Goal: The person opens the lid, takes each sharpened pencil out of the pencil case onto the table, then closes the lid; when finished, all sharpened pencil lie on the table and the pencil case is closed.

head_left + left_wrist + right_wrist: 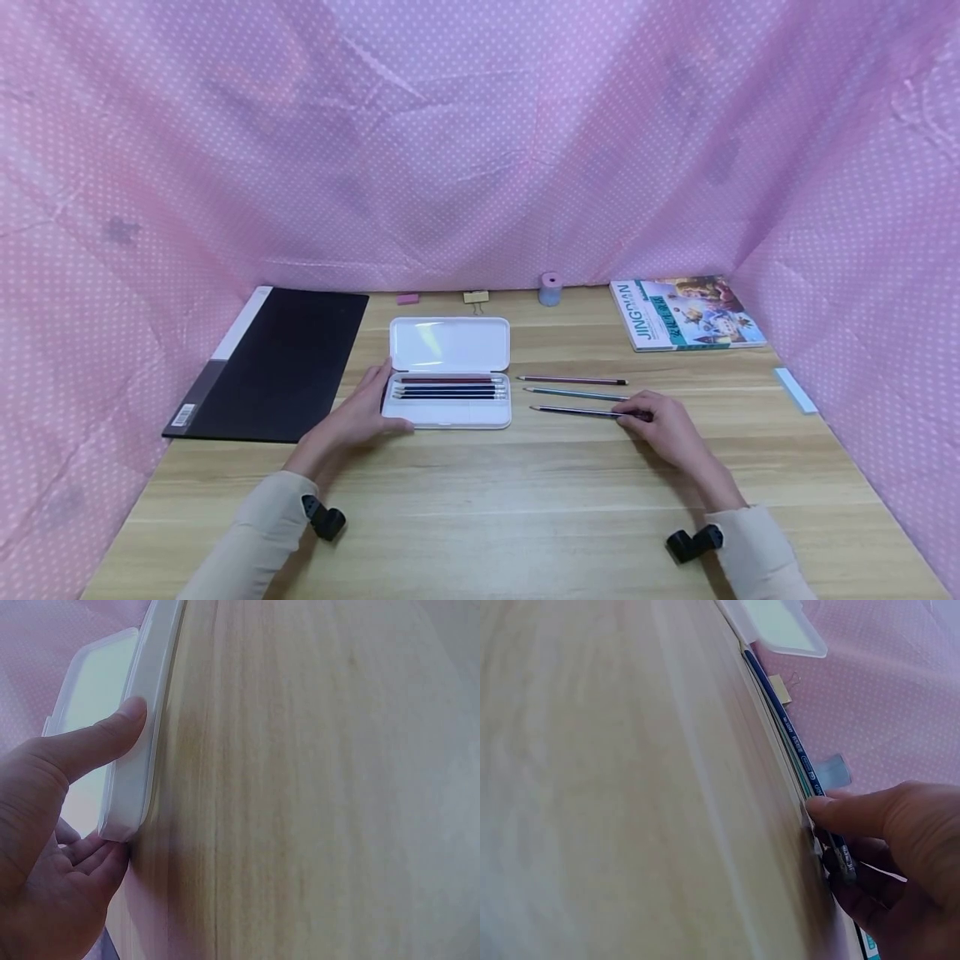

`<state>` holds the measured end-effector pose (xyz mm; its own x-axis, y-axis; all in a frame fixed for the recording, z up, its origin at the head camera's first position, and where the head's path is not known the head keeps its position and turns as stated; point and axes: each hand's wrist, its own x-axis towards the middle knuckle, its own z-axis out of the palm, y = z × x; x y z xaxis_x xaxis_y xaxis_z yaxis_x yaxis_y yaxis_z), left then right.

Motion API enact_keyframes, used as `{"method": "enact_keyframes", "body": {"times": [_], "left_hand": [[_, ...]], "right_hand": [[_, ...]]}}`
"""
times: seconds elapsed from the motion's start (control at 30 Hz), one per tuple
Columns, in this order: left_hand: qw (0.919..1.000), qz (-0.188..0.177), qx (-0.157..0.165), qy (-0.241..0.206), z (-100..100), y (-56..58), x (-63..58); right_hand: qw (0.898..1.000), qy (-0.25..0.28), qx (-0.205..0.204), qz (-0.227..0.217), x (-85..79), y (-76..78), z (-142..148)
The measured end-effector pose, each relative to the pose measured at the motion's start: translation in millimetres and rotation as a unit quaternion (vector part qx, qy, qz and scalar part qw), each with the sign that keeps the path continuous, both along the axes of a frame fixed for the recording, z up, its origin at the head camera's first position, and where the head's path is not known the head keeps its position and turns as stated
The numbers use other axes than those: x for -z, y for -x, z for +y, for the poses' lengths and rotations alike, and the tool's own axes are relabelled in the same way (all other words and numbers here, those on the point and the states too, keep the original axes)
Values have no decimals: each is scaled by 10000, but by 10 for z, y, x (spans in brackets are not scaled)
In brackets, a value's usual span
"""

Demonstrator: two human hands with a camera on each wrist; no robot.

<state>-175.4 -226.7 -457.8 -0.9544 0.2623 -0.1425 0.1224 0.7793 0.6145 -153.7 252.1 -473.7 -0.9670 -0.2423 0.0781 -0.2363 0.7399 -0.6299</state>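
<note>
Wooden table (495, 508), right hand (662, 425) pinching end of dark pencil (573, 411), left hand (360, 414) gripping white case (442, 413)

Here's the right grip (663, 425) on the nearest pencil (573, 411), two more pencils (572, 381) lying just behind it. Off to this grip's left sits the case (442, 414), stored pencils (450, 390) inside, lid (450, 344) back behind them; the left grip (367, 408) is at the case's left end. Left of that grip, the folder (307, 367) on the table (487, 508). Behind both grips, left to right: block (407, 299), clip (476, 297), cylinder (550, 292), book (686, 312). And a bar (795, 390) right of the right grip!
</note>
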Motion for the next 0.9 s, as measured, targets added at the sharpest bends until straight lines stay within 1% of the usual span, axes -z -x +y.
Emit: {"method": "enact_keyframes", "body": {"times": [0.2, 0.4, 0.5, 0.57, 0.7, 0.83, 0.9], "left_hand": [[9999, 60, 41, -79, -7, -8, 11], [10000, -11, -33, -17, -7, -10, 14], [10000, -35, -42, -12, -8, -9, 19], [10000, -61, -62, -25, -10, -9, 21], [9999, -78, -62, -19, -19, -8, 22], [9999, -87, -50, -10, -23, -9, 22], [10000, -76, -44, -10, -20, -8, 21]], "right_hand": [[9999, -27, 61, 139, 14, -1, -14], [9997, -56, 98, 216, 9, -11, -16], [9994, -116, 87, 324, -16, -16, -34], [9991, -125, 52, 393, -62, -11, -78], [9981, -80, -180, 592, -207, 49, -261], [9962, -20, -478, 725, -351, 156, -542], [9958, 51, -598, 693, -393, 216, -706]]}}
